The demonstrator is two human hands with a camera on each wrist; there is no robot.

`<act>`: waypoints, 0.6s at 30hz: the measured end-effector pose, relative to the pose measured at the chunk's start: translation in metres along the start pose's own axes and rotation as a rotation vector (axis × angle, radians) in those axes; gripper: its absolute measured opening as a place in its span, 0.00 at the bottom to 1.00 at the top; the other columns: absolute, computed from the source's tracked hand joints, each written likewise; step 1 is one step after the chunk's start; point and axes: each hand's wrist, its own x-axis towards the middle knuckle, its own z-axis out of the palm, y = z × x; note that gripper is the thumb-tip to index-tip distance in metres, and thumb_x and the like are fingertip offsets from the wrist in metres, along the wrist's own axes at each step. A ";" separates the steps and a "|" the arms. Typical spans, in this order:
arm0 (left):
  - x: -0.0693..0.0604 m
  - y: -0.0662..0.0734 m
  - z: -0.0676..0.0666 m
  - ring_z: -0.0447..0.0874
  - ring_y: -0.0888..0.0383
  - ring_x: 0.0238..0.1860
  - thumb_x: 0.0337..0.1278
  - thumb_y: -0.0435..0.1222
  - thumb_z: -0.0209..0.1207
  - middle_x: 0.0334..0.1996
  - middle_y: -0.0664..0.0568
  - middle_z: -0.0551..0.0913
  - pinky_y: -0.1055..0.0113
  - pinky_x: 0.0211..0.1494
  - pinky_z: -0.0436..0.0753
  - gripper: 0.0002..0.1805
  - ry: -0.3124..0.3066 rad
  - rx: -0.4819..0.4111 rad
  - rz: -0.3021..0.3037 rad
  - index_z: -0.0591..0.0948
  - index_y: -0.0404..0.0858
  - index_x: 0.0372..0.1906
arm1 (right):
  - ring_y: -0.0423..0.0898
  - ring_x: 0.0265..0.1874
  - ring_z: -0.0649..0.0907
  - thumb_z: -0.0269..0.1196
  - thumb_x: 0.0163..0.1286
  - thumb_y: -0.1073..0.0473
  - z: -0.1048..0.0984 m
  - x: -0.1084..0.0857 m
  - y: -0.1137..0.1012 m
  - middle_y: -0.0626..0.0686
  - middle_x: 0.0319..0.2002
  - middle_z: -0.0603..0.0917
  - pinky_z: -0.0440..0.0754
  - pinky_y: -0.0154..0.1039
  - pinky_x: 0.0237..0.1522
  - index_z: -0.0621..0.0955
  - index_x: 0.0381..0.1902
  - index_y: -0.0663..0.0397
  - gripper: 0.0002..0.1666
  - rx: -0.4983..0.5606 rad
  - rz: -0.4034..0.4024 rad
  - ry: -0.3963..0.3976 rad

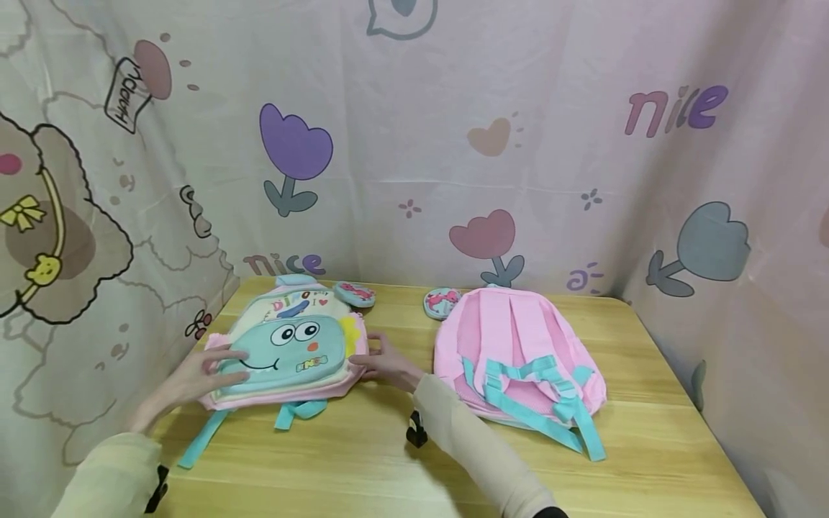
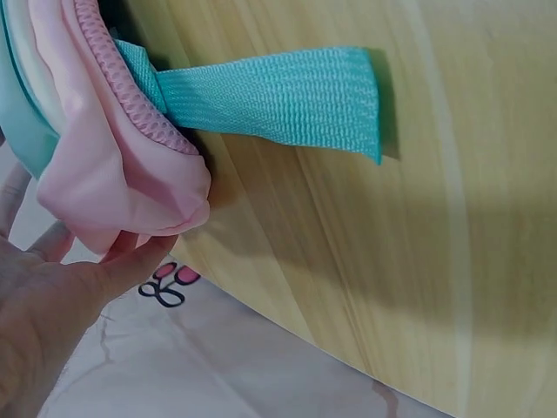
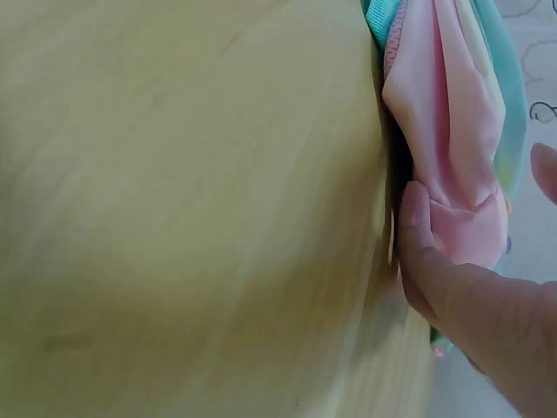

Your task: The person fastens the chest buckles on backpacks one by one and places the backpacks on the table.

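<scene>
A child's backpack (image 1: pixel 278 345) with a teal dinosaur-face pocket lies front side up on the left of the table. My left hand (image 1: pixel 197 374) holds its left side, fingers reaching over the front pocket. In the left wrist view, the thumb of the left hand (image 2: pixel 61 296) is against the pink side fabric, beside a teal strap (image 2: pixel 270 96). At the backpack's right edge, my right hand (image 1: pixel 388 363) grips the pink side. The right wrist view shows the right thumb (image 3: pixel 422 235) low against that fabric; the other fingers are mostly out of frame.
A second pink backpack (image 1: pixel 466 331) lies to the right, its shoulder straps and teal webbing facing up. Small round patterned pieces (image 1: pixel 355 294) sit beside the tops of both bags. A printed curtain (image 1: pixel 401 144) hangs behind the wooden table (image 1: pixel 363 460).
</scene>
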 end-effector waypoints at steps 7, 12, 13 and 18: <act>0.008 0.013 0.007 0.62 0.17 0.65 0.60 0.45 0.67 0.69 0.19 0.64 0.23 0.57 0.69 0.25 -0.012 0.001 0.039 0.82 0.34 0.57 | 0.42 0.28 0.82 0.68 0.67 0.58 -0.010 -0.007 0.001 0.57 0.45 0.83 0.84 0.33 0.34 0.56 0.72 0.55 0.44 -0.029 0.029 0.025; 0.014 0.019 0.012 0.62 0.19 0.67 0.60 0.46 0.68 0.69 0.21 0.65 0.22 0.59 0.67 0.25 -0.026 -0.012 0.039 0.83 0.36 0.57 | 0.41 0.29 0.81 0.68 0.67 0.58 -0.018 -0.013 0.001 0.53 0.42 0.82 0.80 0.32 0.33 0.60 0.72 0.56 0.42 -0.032 0.038 0.020; 0.014 0.020 0.013 0.61 0.19 0.67 0.59 0.47 0.68 0.69 0.21 0.64 0.21 0.59 0.66 0.25 -0.029 -0.014 0.039 0.83 0.36 0.58 | 0.41 0.29 0.80 0.67 0.67 0.58 -0.020 -0.014 0.001 0.53 0.41 0.83 0.80 0.32 0.33 0.61 0.72 0.58 0.41 -0.035 0.036 0.018; 0.017 0.022 0.017 0.59 0.19 0.69 0.60 0.47 0.67 0.70 0.22 0.64 0.20 0.59 0.64 0.26 -0.043 -0.037 0.045 0.82 0.37 0.59 | 0.40 0.32 0.81 0.67 0.67 0.59 -0.027 -0.016 -0.001 0.51 0.40 0.84 0.79 0.31 0.36 0.67 0.70 0.61 0.37 -0.045 0.027 0.023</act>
